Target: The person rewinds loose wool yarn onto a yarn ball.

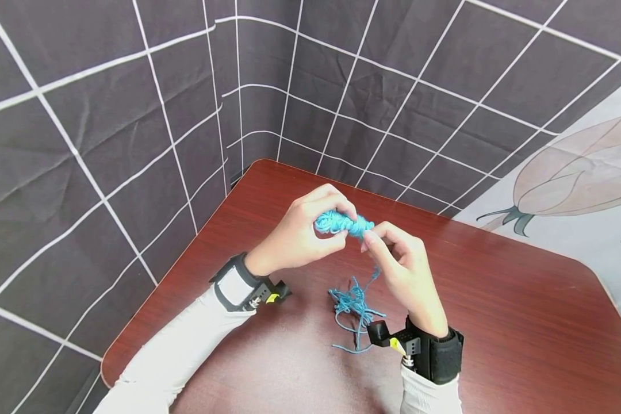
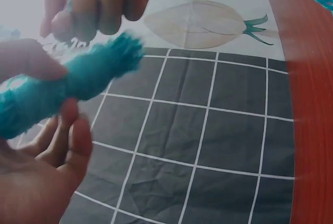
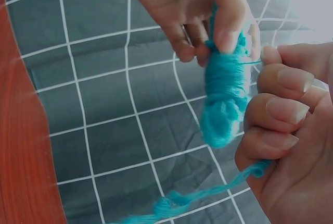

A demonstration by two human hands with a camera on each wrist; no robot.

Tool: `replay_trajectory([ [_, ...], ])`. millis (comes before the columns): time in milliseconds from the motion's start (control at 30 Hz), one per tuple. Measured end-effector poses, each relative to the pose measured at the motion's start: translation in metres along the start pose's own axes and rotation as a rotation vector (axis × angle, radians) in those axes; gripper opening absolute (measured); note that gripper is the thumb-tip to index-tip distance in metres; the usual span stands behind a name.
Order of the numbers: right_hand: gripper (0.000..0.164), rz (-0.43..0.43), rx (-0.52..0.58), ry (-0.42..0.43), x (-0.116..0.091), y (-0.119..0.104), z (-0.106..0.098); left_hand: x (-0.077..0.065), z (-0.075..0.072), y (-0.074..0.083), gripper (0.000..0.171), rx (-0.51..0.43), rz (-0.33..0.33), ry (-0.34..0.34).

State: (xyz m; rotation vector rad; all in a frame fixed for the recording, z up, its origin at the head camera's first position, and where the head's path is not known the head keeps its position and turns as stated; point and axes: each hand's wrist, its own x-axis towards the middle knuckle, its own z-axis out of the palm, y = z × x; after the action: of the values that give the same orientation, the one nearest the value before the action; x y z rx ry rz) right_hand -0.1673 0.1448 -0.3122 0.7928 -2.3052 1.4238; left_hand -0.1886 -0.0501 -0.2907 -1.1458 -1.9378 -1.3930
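A small turquoise skein of yarn [image 1: 336, 222], wrapped tightly round its middle with looped ends, is held up over the table. My left hand [image 1: 310, 224] pinches it between thumb and fingers, as the left wrist view also shows of the skein [image 2: 88, 75]. Close to its right end, my right hand [image 1: 401, 261] pinches a thin strand [image 3: 252, 62] that runs taut to the wrapped part. The strand's tail [image 3: 208, 190] comes out below the curled fingers of that hand. It leads down to a loose tangle of yarn [image 1: 354, 307] on the table.
The reddish-brown wooden table [image 1: 497, 322] has rounded corners. Dark cloth with a white grid [image 1: 315, 75] hangs along its left and far sides. At the right hangs a white cloth with a plant print [image 1: 574, 167]. Each wrist carries a strapped camera [image 1: 385, 333].
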Motion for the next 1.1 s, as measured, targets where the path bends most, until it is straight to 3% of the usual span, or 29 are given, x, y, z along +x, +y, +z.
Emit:
replay_trajectory([
  [133,0.015,0.010,-0.002,0.021,0.000,0.000,0.000,-0.001,-0.006,-0.001,0.016,-0.102,-0.032,-0.173],
  [267,0.016,0.017,0.000,0.031,0.000,-0.001,0.000,-0.001,-0.010,-0.004,0.015,-0.274,-0.046,-0.342],
  [400,0.015,0.015,0.041,0.031,0.000,-0.002,0.000,-0.002,-0.008,-0.006,0.016,-0.445,-0.033,-0.383],
  [633,0.017,-0.029,0.067,0.005,0.001,-0.002,0.001,-0.005,0.002,-0.021,0.022,-0.634,-0.012,-0.203],
  [767,0.017,-0.035,0.057,0.001,0.002,-0.002,0.001,-0.004,0.003,-0.017,0.024,-0.627,-0.006,-0.068],
  [933,0.019,-0.036,0.082,-0.013,0.001,-0.001,0.002,-0.001,0.003,-0.007,0.022,-0.432,-0.030,0.091],
  [1100,0.020,-0.012,0.078,-0.006,0.001,-0.002,0.003,0.000,0.002,-0.002,0.019,-0.146,-0.017,0.156],
])
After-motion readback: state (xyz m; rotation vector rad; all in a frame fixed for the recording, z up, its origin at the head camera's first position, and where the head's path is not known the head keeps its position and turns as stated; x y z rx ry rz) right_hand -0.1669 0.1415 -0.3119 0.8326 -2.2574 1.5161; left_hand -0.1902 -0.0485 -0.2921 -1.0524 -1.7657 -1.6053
